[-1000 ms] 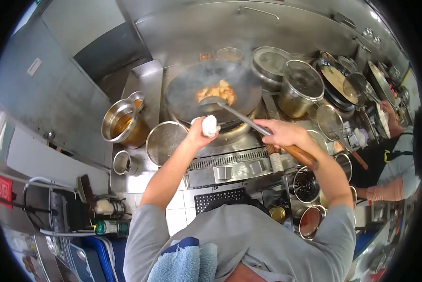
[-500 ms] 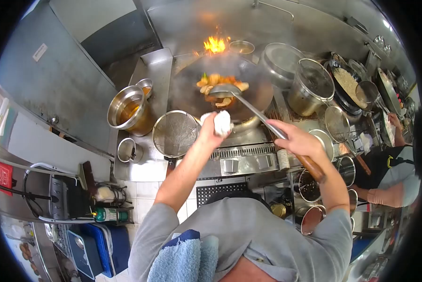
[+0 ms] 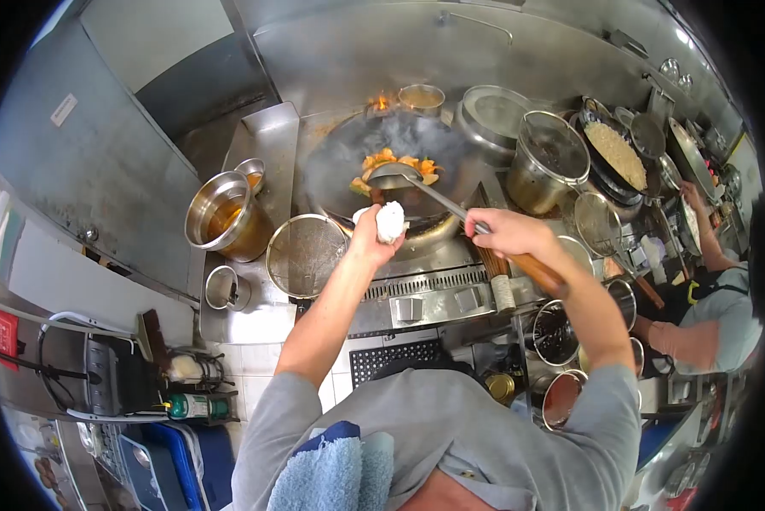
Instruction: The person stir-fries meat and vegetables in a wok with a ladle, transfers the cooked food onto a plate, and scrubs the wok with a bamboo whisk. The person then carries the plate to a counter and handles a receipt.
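My left hand [image 3: 372, 242] is closed round a folded white cloth [image 3: 391, 222] at the near rim of a dark wok [image 3: 331, 162]; the cloth and fingers hide whatever is gripped beneath. My right hand [image 3: 523, 237] is wrapped round the long shaft of a ladle [image 3: 438, 198], whose wooden end runs back under my forearm. The ladle's bowl rests among the pieces of browned, orange-coated food [image 3: 412, 163] in the wok. Smoke rises from the pan.
A small flame [image 3: 381, 103] burns behind the wok. To the left stand a pot of amber liquid [image 3: 267, 232] and a round strainer [image 3: 306, 255]. Right are a deep steel pot [image 3: 536, 183] and a pan of rice-like grains [image 3: 614, 153]. Another person's arm [image 3: 702, 226] is at far right.
The flame behind the wok has shrunk from a tall burst to a small flicker. More smoke hangs over the food. The ladle has shifted slightly towards me, and the view has swung a little.
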The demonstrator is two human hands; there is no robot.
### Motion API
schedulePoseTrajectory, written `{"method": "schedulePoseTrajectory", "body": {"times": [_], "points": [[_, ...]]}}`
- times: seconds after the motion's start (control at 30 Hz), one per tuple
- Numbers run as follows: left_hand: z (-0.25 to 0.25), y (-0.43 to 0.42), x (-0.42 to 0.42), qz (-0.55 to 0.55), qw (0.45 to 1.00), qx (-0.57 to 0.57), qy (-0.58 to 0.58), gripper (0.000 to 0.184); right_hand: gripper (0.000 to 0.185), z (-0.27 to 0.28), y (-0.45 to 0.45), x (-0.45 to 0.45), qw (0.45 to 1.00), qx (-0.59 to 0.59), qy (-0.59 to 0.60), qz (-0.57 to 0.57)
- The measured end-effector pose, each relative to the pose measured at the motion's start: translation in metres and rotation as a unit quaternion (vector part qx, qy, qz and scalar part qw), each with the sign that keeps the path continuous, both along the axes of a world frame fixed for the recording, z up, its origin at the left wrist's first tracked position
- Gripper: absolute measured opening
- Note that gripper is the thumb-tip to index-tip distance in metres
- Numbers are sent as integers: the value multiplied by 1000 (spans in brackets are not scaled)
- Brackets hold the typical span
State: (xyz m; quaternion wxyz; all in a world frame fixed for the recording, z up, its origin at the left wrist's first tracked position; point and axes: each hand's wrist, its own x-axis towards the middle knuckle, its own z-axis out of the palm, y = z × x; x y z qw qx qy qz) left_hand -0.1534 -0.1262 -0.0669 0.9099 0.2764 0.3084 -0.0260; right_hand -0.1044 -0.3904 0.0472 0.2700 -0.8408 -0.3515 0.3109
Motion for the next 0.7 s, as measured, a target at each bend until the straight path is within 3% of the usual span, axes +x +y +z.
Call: {"method": "schedulePoseTrajectory", "body": {"times": [0.17, 0.2, 0.3, 0.37, 0.5, 0.6, 0.67, 0.7], "points": [[-62, -20, -12, -15, 997, 43, -60, 21, 17, -56, 40, 16, 986, 81, -128, -63], [-66, -28, -30, -63, 995, 34, -72, 20, 17, -55, 38, 9, 985, 91, -133, -66], [-36, -50, -68, -23, 998, 24, -61, 21, 15, -47, 24, -12, 974, 132, -173, -64], [-16, -41, -63, 35, 999, -6, -24, 22, 17, -25, 8, -27, 986, 102, -115, -58], [3, 4, -13, 3, 1000, 15, -4, 22, 17, 8, -23, -49, 998, 35, 29, -40], [-30, 21, 8, -62, 996, 29, -51, 21, 14, 11, -28, -50, 988, 41, 132, -62], [-47, 8, 14, 22, 998, 28, -43, 17, 12, 6, -22, -48, 995, 37, 85, -38], [-30, -8, -1, 32, 999, 26, -9, 15, 12, 3, -21, -46, 996, 37, 78, -25]]}}
